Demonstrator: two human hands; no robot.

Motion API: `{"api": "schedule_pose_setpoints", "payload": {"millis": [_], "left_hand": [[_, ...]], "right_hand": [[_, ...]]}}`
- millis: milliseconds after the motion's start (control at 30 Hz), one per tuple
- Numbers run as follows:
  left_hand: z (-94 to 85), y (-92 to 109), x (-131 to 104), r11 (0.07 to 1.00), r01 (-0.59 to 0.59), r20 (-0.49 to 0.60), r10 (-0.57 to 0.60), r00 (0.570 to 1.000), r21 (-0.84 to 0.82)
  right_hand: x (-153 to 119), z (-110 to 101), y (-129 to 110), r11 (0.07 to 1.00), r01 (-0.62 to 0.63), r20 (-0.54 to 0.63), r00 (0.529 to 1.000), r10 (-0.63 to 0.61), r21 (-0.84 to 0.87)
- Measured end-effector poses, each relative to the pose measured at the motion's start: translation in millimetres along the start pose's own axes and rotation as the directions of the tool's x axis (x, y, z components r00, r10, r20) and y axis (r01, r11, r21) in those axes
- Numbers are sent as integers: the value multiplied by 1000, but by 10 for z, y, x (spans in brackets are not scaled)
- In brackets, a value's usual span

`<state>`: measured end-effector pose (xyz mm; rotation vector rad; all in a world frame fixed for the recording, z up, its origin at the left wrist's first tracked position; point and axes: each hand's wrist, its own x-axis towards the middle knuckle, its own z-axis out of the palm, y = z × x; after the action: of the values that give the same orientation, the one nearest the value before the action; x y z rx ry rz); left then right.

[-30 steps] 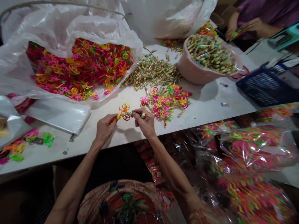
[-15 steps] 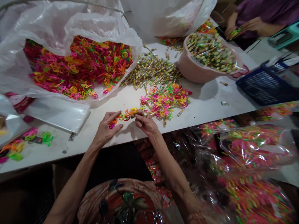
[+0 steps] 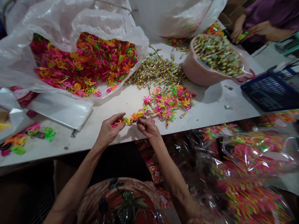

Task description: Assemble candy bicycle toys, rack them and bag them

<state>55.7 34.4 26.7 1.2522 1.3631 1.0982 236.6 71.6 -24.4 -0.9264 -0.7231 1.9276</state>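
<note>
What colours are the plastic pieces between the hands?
The plastic pieces look mainly orange and yellow, with some pink at the left hand; see the head view.

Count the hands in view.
4. The left hand and right hand are near the table edge, with plastic pieces between them. A co-worker's two are top right: one hand, and the other hand right of it. More may be hidden.
</note>
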Motion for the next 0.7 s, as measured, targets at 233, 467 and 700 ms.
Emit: {"api": "schedule_pose_setpoints", "payload": {"millis": [233,467,700], "left_hand": [[-59,24,-10,999,-22,152,18,988,26],[15,-14,-42,998,26,38,-24,999,-63],[-5,-99,-36,981,162,39,-159,987,-106]], "right_hand": [[23,1,-2,999,-42,-13,999,42,-6],[-45,64,25,994,-67,-21,998,65,-91],[-52,125,32,952,-69,-8,997,70,-299]]}}
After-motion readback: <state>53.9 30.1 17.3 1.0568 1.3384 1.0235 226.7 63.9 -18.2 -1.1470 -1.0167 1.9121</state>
